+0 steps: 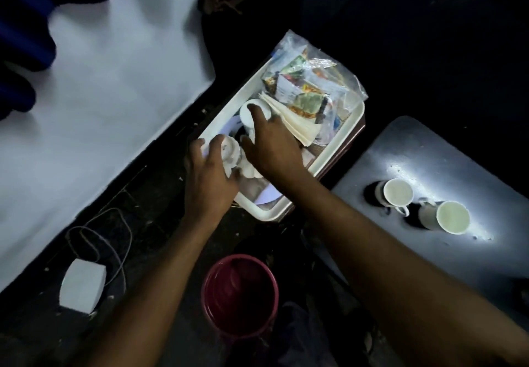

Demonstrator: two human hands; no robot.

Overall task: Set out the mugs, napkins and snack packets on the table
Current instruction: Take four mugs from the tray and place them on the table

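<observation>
A cream tray (pixel 337 149) holds white mugs, a stack of napkins (pixel 294 122) and a clear bag of snack packets (pixel 309 83). My left hand (pixel 209 178) is closed around a white mug (pixel 230 149) at the tray's near left side. My right hand (pixel 272 143) grips another white mug (pixel 249 112) lying just beyond it. Two white mugs (pixel 398 193) (pixel 449 216) stand upright on the small dark table (pixel 446 149) to the right.
A maroon bucket (pixel 239 295) stands on the dark floor below the tray. A white box (pixel 81 285) with a cable lies at the lower left. A pale bed sheet (pixel 100 95) fills the left side, with blue cloth at its corner.
</observation>
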